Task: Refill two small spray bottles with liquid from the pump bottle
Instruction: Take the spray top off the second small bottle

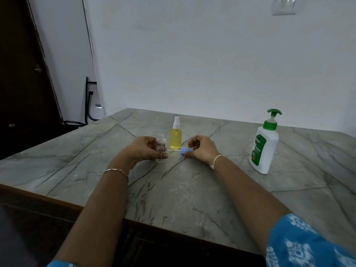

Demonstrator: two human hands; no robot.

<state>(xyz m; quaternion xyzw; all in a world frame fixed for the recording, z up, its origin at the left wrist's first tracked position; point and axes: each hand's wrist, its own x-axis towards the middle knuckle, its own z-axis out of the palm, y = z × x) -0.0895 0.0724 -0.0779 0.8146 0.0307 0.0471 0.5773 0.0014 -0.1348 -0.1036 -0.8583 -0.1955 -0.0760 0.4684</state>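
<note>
1. While clamped round the uncapped clear bottle, left hand steadies it upright on the bench.
2. Right hand pinching blue spray cap, tube seemingly pointing leftward.
3. Pump bottle well right, nearer right hand.

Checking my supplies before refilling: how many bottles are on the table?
3: a clear uncapped bottle in the left hand, a yellow spray bottle behind it, and a white pump bottle at right.

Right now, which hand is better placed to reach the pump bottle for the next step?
Right, I'd judge. The pump bottle stands on the right hand's side, though that hand holds the blue spray cap. The left hand steadies the uncapped clear bottle.
</note>
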